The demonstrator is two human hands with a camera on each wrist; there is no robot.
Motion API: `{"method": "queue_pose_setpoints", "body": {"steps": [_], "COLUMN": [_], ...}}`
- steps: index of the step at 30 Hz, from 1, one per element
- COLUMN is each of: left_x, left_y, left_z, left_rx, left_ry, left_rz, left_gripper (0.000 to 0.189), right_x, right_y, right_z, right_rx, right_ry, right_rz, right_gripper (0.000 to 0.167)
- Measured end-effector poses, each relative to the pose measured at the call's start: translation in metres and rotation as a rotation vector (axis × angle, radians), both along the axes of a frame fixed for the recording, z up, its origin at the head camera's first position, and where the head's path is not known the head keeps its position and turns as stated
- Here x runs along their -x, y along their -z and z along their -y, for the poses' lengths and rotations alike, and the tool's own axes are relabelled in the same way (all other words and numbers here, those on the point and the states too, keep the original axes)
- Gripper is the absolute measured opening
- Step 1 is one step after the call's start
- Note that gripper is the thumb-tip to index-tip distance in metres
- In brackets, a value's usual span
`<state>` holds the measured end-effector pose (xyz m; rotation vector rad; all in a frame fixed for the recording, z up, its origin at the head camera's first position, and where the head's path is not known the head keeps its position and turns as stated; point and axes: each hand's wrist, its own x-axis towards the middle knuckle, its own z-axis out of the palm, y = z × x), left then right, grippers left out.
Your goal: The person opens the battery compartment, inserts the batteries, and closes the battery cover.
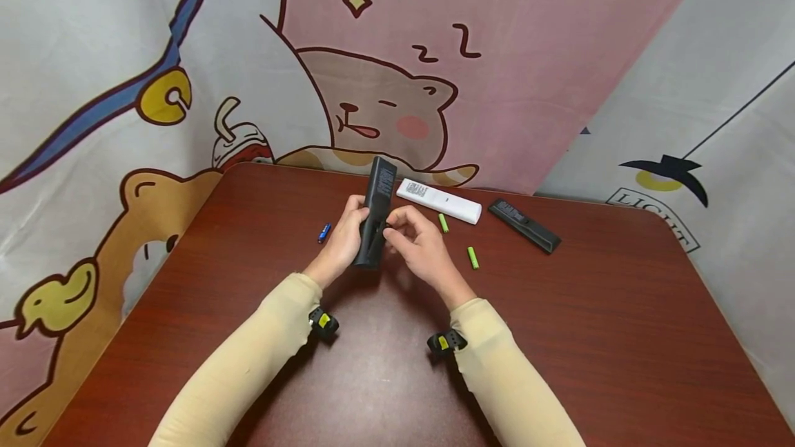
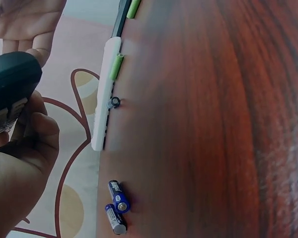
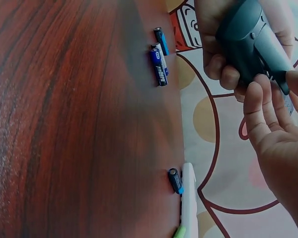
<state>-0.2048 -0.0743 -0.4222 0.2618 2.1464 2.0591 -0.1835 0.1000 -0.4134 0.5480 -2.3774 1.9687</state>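
Note:
My left hand [image 1: 344, 236] grips a black remote control [image 1: 380, 188], tilted up above the table with its printed back towards me. At the lower part of its back, my right hand [image 1: 422, 247] has thumb and fingers on the battery cover. The right wrist view shows this dark cover [image 3: 279, 85] standing slightly away from the body, pinched by the right thumb and fingertips. The compartment's inside is hidden. Blue batteries [image 2: 118, 194] lie on the table beyond the left hand. Two green batteries [image 1: 473, 257] lie to the right of the right hand.
A white remote [image 1: 439, 201] lies near the back edge of the brown table [image 1: 596, 323], behind the right hand. Another black remote [image 1: 524, 225] lies farther right. One more dark battery [image 3: 175, 181] lies against the white remote. A printed cloth hangs behind.

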Motion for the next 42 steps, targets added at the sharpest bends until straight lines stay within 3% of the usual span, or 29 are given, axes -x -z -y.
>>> {"method": "queue_pose_setpoints", "body": {"steps": [13,24,31,42], "left_x": [-0.002,0.0,-0.002,0.0], "left_y": [0.003,0.005,0.005,0.006], "left_z": [0.004,0.009,0.013,0.018], "left_rx": [0.007,0.007,-0.002,-0.112], "left_ry": [0.031,-0.047,-0.065,-0.04], "left_rz": [-0.002,-0.026,-0.027,0.021], "left_gripper": [0.039,0.037,0.036,0.034], "right_x": [-0.001,-0.003,-0.003,-0.001], "right_y": [0.003,0.0,0.002,0.009], "right_z": [0.0,0.002,0.0,-0.005], "right_rx": [0.019,0.072,0.059,-0.009], "right_ry": [0.014,0.036,0.047,0.054], "right_rz": [-0.033,-0.007,0.011,0.037], "right_gripper": [0.012,0.012,0.012,0.012]}}
